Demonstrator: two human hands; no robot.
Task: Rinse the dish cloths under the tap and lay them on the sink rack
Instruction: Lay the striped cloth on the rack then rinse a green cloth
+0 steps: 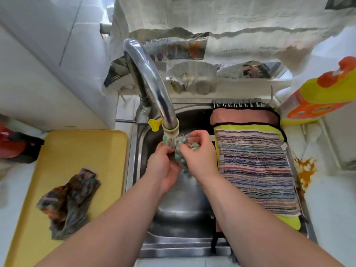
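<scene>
- Directly under the tap (152, 78), a green-and-white cloth (184, 167) is bunched up in the running water, over the sink (179, 209).
- The left grip (163, 166) comes in from the tap's left. Its fingers are curled round the lower part of that cloth, and the palm is turned partly upward.
- The right grip (198, 151) comes in from the tap's right, just beside the nozzle. Its fingers and thumb are bent in and pinch the upper part of the same cloth.
- Right of the tap, the rack (237, 105) lies across the sink. Only its far bars show, because cloths cover the rest.
- A striped cloth (256, 170) lies flat on top of the rack, over a yellow cloth (246, 128) with black edging. A pink cloth (244, 116) lies just beyond them, toward the wall.
- Left of the tap, a yellow board (81, 147) rests on the bench. A dark crumpled cloth (69, 201) lies on it, well apart from the sink.
- Far right of the tap, a yellow bottle (317, 97) with orange parts stands beside the rack.
- Behind the tap, newspaper (231, 26) covers the wall.
</scene>
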